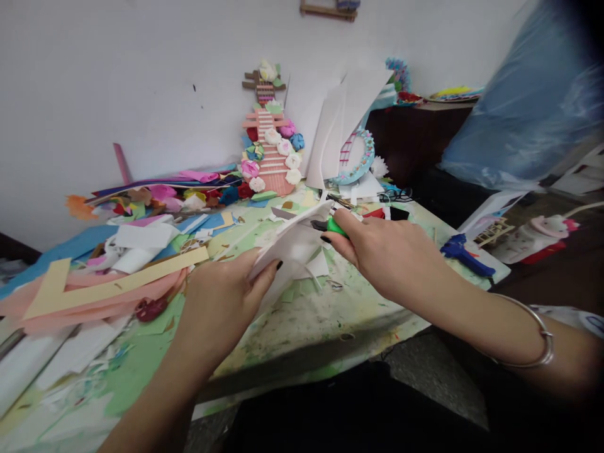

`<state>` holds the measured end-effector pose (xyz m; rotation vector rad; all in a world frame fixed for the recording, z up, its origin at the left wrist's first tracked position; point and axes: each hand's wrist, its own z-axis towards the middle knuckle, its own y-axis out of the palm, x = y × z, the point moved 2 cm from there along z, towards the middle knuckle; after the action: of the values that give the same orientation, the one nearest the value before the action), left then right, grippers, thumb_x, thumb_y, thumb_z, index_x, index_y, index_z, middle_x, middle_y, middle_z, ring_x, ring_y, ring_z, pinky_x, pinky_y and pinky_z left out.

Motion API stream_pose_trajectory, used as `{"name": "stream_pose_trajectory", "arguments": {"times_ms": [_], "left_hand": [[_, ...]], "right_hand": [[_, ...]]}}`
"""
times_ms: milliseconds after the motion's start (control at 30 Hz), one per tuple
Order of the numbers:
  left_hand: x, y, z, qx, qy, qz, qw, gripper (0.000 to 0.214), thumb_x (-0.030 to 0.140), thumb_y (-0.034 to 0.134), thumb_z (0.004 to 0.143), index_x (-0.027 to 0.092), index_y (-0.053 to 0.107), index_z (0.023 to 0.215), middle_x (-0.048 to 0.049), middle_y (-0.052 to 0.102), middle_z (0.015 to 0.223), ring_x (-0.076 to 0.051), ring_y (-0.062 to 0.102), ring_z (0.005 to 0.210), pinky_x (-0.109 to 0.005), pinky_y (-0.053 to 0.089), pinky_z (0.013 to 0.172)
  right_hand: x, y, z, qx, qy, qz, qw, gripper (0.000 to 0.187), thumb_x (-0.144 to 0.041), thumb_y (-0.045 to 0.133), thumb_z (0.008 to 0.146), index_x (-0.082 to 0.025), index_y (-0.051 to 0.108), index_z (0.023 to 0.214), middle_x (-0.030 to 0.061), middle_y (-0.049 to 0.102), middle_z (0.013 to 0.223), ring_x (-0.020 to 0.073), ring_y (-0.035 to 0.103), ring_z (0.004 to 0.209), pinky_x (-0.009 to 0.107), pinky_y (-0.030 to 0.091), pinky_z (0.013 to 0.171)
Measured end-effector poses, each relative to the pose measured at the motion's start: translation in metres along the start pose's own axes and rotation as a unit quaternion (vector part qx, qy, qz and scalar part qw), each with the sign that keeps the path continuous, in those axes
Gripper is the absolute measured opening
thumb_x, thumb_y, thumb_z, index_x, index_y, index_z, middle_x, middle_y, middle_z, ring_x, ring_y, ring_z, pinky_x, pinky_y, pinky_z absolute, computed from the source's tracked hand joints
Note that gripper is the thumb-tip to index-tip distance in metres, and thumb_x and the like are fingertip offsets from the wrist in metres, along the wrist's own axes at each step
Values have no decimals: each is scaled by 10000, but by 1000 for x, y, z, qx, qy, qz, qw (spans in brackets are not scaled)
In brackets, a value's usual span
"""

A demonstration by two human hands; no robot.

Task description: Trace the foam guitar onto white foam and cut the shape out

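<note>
My left hand (224,302) pinches a white sheet of card or foam board (290,248) between thumb and fingers, holding it tilted above the table. At the sheet's upper right edge, my right hand (377,245) is closed round a utility knife (336,228) with a green and black handle. Its dark front end touches or overlaps the sheet. A grey blade-like strip shows behind the sheet's top edge; I cannot tell whether it belongs to the knife. My fingers hide most of the handle.
Paper scraps and coloured sheets crowd the table's (349,314) left side. Behind stand a flower-covered paper guitar (271,151), a blue ring-shaped craft (361,160) and tall white sheets (346,113). A blue glue gun (467,255) lies at the right edge.
</note>
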<state>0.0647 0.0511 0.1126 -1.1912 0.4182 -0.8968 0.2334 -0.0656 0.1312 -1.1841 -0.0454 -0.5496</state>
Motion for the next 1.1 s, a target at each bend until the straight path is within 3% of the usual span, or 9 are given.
{"name": "stream_pose_trajectory", "arguments": {"times_ms": [200,400,667,800,1100], "left_hand": [[-1,-10,9,-23,14,-3,1000,250,374,446,844,201,626,824,-27,648,676,-178,565,588,-274,316,560],[13,-23,24,48,18,37,998,324,435,499,818,198,584,1022,-53,691,808,-214,619,671,-281,353,577],[27,-12,39,66,50,227,970,391,370,253,954,150,573,907,-71,626,627,-223,618,569,-277,220,474],[23,-8,38,80,87,228,966,407,353,230,966,144,569,880,-82,634,645,-213,615,563,-282,212,469],[22,-13,38,68,78,192,976,339,330,311,957,150,588,877,-55,622,617,-173,564,524,-277,226,494]], "right_hand": [[-7,-5,4,-3,-1,13,1000,501,-513,121,970,-203,504,1063,26,612,586,155,520,451,252,124,476],[-13,-8,8,-7,0,32,999,498,-503,126,972,-189,506,1046,37,615,604,154,544,475,260,140,467],[-12,-4,14,-5,10,48,999,502,-536,117,961,-206,492,1017,33,622,620,186,590,499,249,130,455],[-13,-2,16,-8,7,52,999,511,-545,118,958,-206,493,1029,45,646,660,184,588,506,246,154,459],[-15,0,22,-15,0,61,998,561,-535,93,960,-189,516,1086,65,651,673,176,577,514,241,208,490]]}}
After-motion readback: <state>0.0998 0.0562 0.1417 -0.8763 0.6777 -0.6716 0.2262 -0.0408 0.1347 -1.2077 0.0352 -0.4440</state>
